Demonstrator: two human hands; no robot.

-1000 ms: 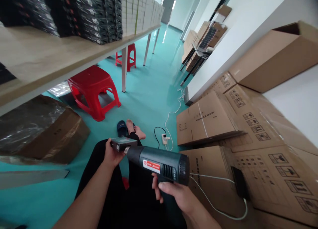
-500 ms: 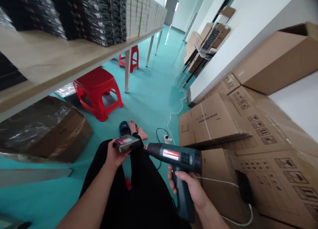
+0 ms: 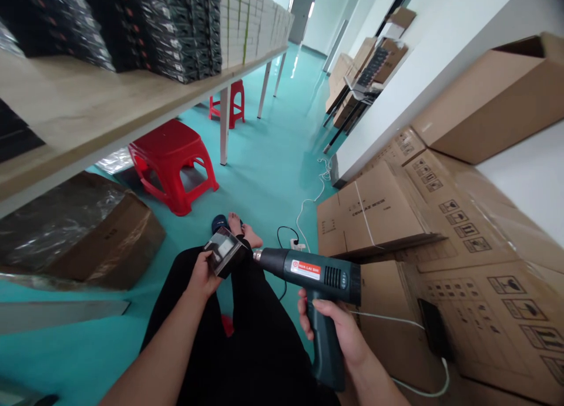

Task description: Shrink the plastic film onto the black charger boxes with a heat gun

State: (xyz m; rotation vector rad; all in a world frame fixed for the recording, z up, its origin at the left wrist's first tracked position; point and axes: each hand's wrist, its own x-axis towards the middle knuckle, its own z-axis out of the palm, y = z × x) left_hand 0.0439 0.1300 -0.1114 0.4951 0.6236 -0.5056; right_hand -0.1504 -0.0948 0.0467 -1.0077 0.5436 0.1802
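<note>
My left hand [image 3: 203, 281] is closed on the left side of a small dark box [image 3: 225, 251] with a glossy, film-like top. The box is tilted above my lap. My right hand [image 3: 332, 324] wraps round the handle of a dark green heat gun [image 3: 315, 269] with a red and white label. Its metal nozzle [image 3: 257, 255] points left at the box, with a small gap between them. Whether the gun is running cannot be seen.
Brown cartons [image 3: 374, 212] are stacked along the right, with a black phone [image 3: 434, 329] on a white cable. On the left stand a long table [image 3: 88, 100] loaded with wrapped boxes, a red stool [image 3: 174, 159] and an open carton [image 3: 127, 241]. A power strip [image 3: 297, 245] lies on the floor.
My left hand has turned the box, so its glossy face now shows more and sits at another angle. The heat gun has barely shifted and stays in my right hand.
</note>
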